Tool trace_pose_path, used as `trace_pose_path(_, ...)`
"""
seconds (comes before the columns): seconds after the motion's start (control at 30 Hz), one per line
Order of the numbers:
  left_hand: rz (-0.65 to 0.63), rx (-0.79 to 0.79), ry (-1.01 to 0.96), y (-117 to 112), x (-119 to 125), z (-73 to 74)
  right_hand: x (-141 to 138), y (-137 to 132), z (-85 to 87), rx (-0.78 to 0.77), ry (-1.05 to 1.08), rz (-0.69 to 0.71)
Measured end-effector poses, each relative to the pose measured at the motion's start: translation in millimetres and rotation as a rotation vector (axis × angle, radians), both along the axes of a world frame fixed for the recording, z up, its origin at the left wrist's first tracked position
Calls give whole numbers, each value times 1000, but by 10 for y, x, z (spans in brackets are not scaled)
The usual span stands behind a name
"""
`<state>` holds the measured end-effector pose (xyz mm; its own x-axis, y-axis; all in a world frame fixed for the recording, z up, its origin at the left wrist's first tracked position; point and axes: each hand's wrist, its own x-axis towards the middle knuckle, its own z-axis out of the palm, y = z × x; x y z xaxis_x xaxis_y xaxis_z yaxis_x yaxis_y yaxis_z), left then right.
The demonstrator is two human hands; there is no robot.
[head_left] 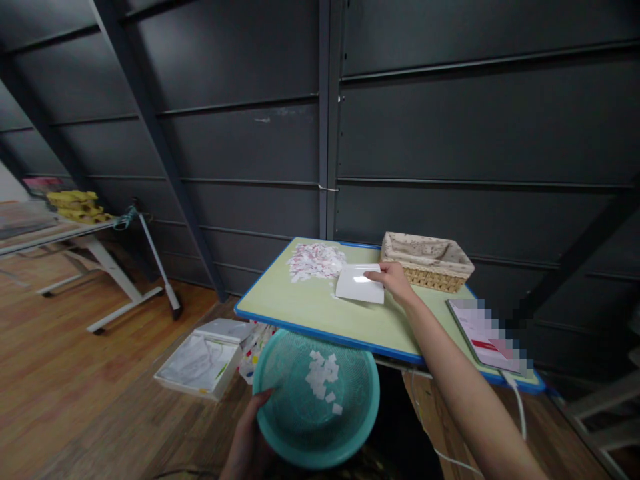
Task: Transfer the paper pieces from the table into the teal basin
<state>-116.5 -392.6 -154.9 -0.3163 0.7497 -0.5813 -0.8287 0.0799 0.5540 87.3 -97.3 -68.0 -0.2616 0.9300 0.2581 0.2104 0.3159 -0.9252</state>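
Observation:
My left hand (253, 423) grips the left rim of a round teal plastic mesh basket (367, 400), which is tilted toward me below the table's front edge. Several small white square pieces (323, 375) lie inside it. With its fingers closed on the right edge, my right hand (394, 280) holds a glossy white card (359, 288) just over the pale green tabletop (285, 303). Left of the card is a spread pile of small white pieces with reddish marks (316, 260); the card's left side is close to it.
A cloth-lined wicker basket (430, 277) stands at the table's back right. A tablet (480, 333) with a white cable (517, 400) lies at the right end. An open white box (200, 363) sits on the floor at left. Another table (100, 227) holds yellow trays (80, 205).

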Motion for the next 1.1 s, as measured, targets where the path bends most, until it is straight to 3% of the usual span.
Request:
trace_pose_path(0.27, -11, 7, 29, 7, 10, 5, 14, 24, -22, 22, -74, 27)
trace_pose_path(0.5, -18, -2, -35, 12, -17, -17, 3, 14, -28, -27, 7, 41)
trace_pose_path(0.77, -34, 9, -36, -11, 9, 49, -50, 8, -61, 20, -81, 46)
trace_pose_path(0.87, -21, 28, -48, 9, 11, 44, -38, 12, -79, -12, -83, 112)
trace_pose_path(1.1, -11, 41, -40, 5, 4, 30, -77, -162, -48, -210, -50, 422)
